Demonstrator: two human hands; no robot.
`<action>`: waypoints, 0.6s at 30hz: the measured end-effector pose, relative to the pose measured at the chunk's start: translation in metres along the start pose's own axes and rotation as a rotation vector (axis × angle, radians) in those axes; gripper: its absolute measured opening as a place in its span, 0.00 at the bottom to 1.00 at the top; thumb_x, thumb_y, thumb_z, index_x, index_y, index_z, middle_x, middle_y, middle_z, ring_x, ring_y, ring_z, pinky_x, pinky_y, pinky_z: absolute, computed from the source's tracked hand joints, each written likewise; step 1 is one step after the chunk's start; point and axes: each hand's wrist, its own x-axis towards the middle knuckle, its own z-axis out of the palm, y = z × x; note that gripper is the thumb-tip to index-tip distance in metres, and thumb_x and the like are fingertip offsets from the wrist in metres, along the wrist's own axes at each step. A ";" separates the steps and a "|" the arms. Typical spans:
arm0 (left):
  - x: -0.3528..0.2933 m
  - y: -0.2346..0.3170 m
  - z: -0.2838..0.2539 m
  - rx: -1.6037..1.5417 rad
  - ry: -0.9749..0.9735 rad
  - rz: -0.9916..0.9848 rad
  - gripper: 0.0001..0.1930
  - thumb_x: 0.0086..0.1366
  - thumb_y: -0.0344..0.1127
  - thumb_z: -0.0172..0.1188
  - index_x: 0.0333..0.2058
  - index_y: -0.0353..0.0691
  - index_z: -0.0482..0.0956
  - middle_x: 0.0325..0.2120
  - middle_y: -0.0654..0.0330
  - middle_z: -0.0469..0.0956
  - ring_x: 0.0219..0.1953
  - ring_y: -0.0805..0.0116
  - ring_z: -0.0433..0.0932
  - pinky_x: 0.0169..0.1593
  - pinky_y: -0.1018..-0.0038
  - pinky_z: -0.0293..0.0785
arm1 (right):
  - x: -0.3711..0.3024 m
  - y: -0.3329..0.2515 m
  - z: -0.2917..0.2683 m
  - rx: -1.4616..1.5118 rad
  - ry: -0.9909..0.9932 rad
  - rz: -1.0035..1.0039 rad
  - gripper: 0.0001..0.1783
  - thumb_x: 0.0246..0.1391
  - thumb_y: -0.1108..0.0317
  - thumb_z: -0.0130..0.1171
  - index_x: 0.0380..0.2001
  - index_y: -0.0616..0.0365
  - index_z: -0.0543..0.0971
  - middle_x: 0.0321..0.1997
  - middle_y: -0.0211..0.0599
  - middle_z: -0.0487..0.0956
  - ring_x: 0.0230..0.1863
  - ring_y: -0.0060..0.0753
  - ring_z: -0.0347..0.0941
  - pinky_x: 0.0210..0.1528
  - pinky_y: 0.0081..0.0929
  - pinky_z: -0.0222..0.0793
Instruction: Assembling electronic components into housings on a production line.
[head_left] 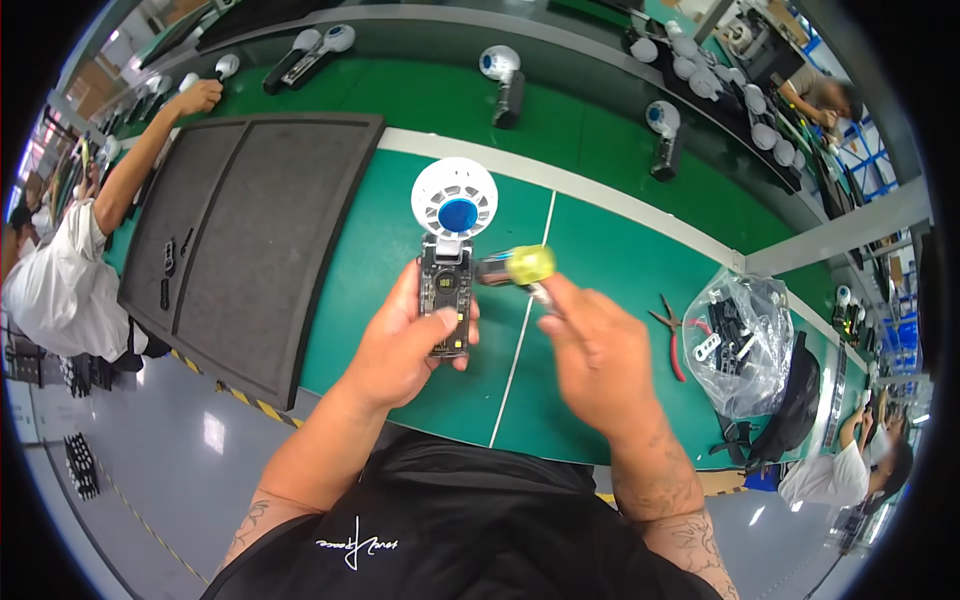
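My left hand (pixel 395 350) is wrapped round the dark body of a handheld fan (pixel 455 195), with the thumb lying across its front. The fan stands head-up, its round white head vented around a blue centre, and a small lit display shows on the body, where inner parts are visible. In my right hand (pixel 605 355) is a small mallet (pixel 530 264), blurred by motion, with one yellow face and a darker end toward the fan's body. Whether that end touches the body, I cannot tell. The fingers are closed on its handle.
Pliers with red handles (pixel 673 340) lie right of my right hand, beside a clear plastic bag (pixel 740 350) of black and white parts. A dark foam tray (pixel 255 220) covers the left side. More fans (pixel 502 85) rest on the far green strip; another person's arm (pixel 140 165) reaches in there.
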 end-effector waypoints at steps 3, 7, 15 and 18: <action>-0.005 -0.001 -0.011 -0.042 0.045 -0.034 0.30 0.67 0.23 0.53 0.68 0.37 0.61 0.42 0.49 0.78 0.34 0.67 0.78 0.32 0.76 0.76 | -0.009 0.006 -0.014 0.068 -0.016 0.044 0.21 0.57 0.79 0.63 0.54 0.59 0.85 0.35 0.37 0.81 0.31 0.38 0.74 0.35 0.28 0.70; 0.000 -0.006 -0.022 -0.041 0.000 0.002 0.26 0.72 0.31 0.52 0.67 0.35 0.64 0.40 0.48 0.79 0.33 0.64 0.78 0.25 0.75 0.73 | -0.019 0.034 -0.009 -0.108 -0.204 0.175 0.20 0.56 0.78 0.64 0.53 0.58 0.85 0.40 0.39 0.81 0.37 0.41 0.75 0.41 0.32 0.72; 0.015 -0.007 -0.020 -0.063 -0.055 0.019 0.26 0.70 0.27 0.53 0.66 0.34 0.65 0.42 0.48 0.79 0.32 0.65 0.78 0.26 0.75 0.74 | -0.025 0.055 0.026 -0.217 -0.073 0.143 0.21 0.56 0.72 0.67 0.54 0.53 0.85 0.48 0.37 0.78 0.43 0.41 0.74 0.49 0.35 0.72; 0.021 -0.009 -0.019 0.010 -0.058 0.030 0.27 0.71 0.30 0.53 0.67 0.34 0.64 0.43 0.47 0.79 0.34 0.63 0.79 0.25 0.75 0.73 | -0.024 0.053 0.028 -0.258 -0.102 0.184 0.21 0.55 0.70 0.68 0.54 0.51 0.85 0.50 0.35 0.76 0.44 0.41 0.73 0.52 0.36 0.72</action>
